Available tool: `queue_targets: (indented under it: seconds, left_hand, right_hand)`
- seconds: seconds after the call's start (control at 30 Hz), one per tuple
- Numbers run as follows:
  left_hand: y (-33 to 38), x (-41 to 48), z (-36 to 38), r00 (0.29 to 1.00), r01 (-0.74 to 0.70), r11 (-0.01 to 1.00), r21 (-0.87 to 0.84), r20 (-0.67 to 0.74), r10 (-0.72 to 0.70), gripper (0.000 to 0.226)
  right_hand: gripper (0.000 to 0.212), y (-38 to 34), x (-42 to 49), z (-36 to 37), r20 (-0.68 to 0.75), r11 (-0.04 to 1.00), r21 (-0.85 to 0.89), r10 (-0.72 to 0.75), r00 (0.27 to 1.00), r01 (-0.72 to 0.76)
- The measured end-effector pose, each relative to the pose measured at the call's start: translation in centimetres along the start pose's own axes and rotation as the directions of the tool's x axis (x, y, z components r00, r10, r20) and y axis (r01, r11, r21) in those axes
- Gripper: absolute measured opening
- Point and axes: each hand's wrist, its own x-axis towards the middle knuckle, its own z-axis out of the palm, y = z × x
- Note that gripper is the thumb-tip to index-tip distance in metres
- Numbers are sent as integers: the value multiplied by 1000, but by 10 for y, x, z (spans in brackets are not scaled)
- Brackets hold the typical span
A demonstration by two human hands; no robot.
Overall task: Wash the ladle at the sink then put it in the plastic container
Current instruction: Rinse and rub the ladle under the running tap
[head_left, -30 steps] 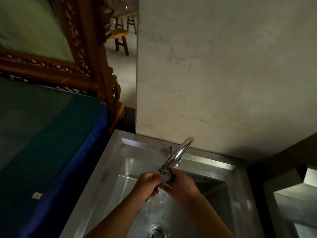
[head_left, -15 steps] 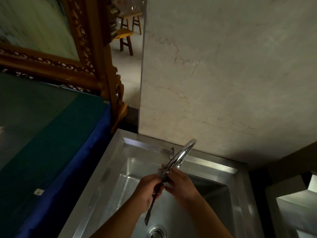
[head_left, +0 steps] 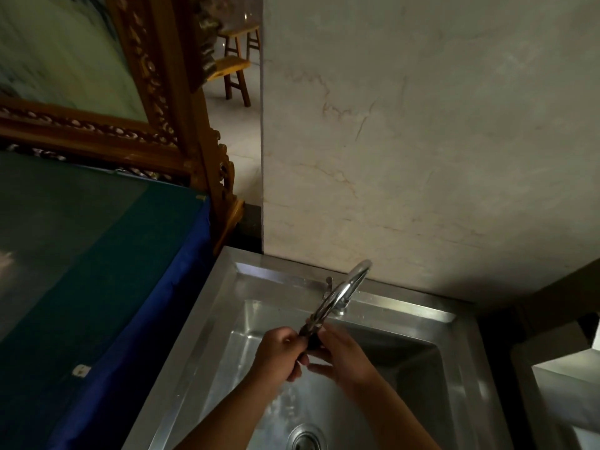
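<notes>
While both hands meet over the stainless steel sink basin (head_left: 454, 368), the dark-handled metal ladle (head_left: 312, 332) sits between them, directly under the curved chrome faucet (head_left: 344, 289). Left hand (head_left: 279, 354) is curled closed around the handle; right hand (head_left: 344, 358) fingers touch it from the other side. Ladle bowl is hidden.

The ladle (head_left: 312, 332) is mostly hidden between both hands, its bowl unseen. The sink (head_left: 207, 319) and its drain (head_left: 303, 438) are cut off by the bottom edge.
</notes>
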Motion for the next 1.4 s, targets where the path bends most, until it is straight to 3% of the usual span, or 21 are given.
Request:
queue_targets:
  seconds: [0.1, 0.23, 0.3, 0.43, 0.5, 0.57, 0.67, 0.77, 0.87, 0.93, 1.0, 1.07, 1.17, 1.3, 1.4]
  left_hand:
    - [5, 2, -1, 993, -78, 968, 238, -69, 97, 25]
    - [4, 2, -2, 980, -153, 894, 420, -50, 191, 32]
    - [3, 4, -6, 976, -184, 853, 489, -13, 218, 34]
    - [9, 8, -14, 955, -287, 689, 666, 144, 259, 21]
    - [16, 11, -15, 925, -364, 586, 723, 206, 320, 19]
    - [27, 14, -17, 894, -427, 517, 742, 262, 363, 17]
    - [37, 20, -25, 897, -421, 538, 730, 248, 365, 13]
    - [32, 19, -25, 932, -343, 735, 585, 115, 344, 23]
    - [18, 11, -8, 952, -253, 881, 400, -60, 300, 28]
    - [6, 7, 8, 947, -171, 937, 304, -210, 241, 31]
    - [-6, 1, 16, 916, -97, 967, 234, -359, 179, 34]
    - [-17, -3, 13, 899, -79, 955, 287, -394, 192, 36]
    - [-16, -1, -2, 941, -164, 862, 480, -184, 282, 37]
    - [6, 5, -13, 921, -345, 622, 703, 124, 370, 24]
    - [19, 7, -13, 869, -445, 530, 722, 204, 451, 21]
  right_hand:
    - [22, 0, 3, 3, -56, 987, -158, -21, 998, 12]
    - [17, 1, 14, 6, -128, 887, -461, -85, 988, 16]
    - [17, -4, 17, 5, -60, 823, -568, -69, 996, 23]
    - [18, -31, 25, -8, 158, 600, -798, 117, 980, 57]
    - [14, -44, 33, -14, 203, 442, -888, 138, 969, 124]
    - [16, -52, 37, -14, 203, 393, -908, 117, 972, 142]
    - [12, -52, 37, -10, 223, 454, -861, -63, 973, 227]
    - [12, -34, 29, 2, 34, 738, -650, -211, 977, 182]
    - [22, -8, 22, 30, -259, 978, -173, -163, 952, 121]
    - [21, 4, 21, 50, -334, 977, 172, -63, 941, 127]
    - [19, 12, 21, 58, -337, 966, 237, -18, 941, 104]
    - [17, 16, 20, 49, -261, 996, 57, -56, 964, 73]
    - [17, 8, 22, 20, -42, 919, -389, -94, 995, 70]
    - [18, -21, 30, -6, 104, 575, -816, 36, 994, 65]
    - [17, -39, 34, -8, 169, 305, -937, -26, 985, 169]
